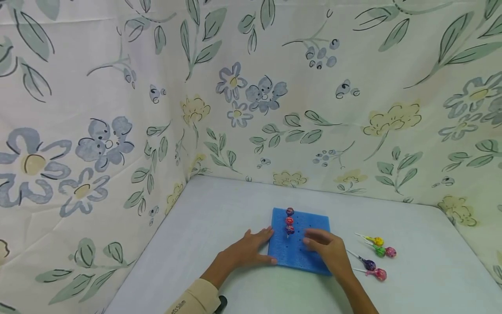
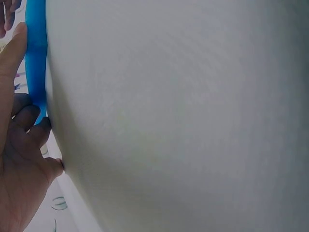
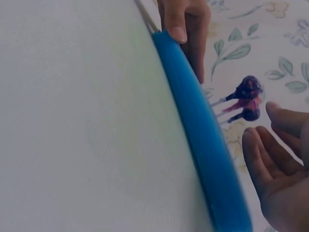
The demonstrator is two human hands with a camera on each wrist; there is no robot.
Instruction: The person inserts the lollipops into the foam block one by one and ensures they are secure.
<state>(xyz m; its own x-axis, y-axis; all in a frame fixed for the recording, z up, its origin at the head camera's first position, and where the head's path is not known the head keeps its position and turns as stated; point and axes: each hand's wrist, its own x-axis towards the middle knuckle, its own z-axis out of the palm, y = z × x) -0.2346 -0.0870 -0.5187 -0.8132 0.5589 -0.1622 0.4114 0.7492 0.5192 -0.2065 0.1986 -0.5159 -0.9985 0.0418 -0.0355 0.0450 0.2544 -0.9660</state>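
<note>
A blue foam board [image 1: 290,255] with small holes lies on the table. Three wrapped lollipops [image 1: 289,220] stand in a column near its left side; the right wrist view shows these lollipops [image 3: 250,99] with white sticks in the board. My left hand [image 1: 252,248] rests against the board's left edge, fingers spread, its thumb at the near left corner. Over the right half of the board hovers my right hand [image 1: 329,250]. In the right wrist view, a gap shows between thumb and fingers of that hand [image 3: 285,179], with nothing held there.
Right of the board, several loose lollipops lie on the white table [image 1: 219,205]: a yellow one [image 1: 378,241], a green one [image 1: 379,250], a dark purple one [image 1: 369,264] and pink ones [image 1: 380,274]. Floral cloth [image 1: 282,144] hangs behind and at the left.
</note>
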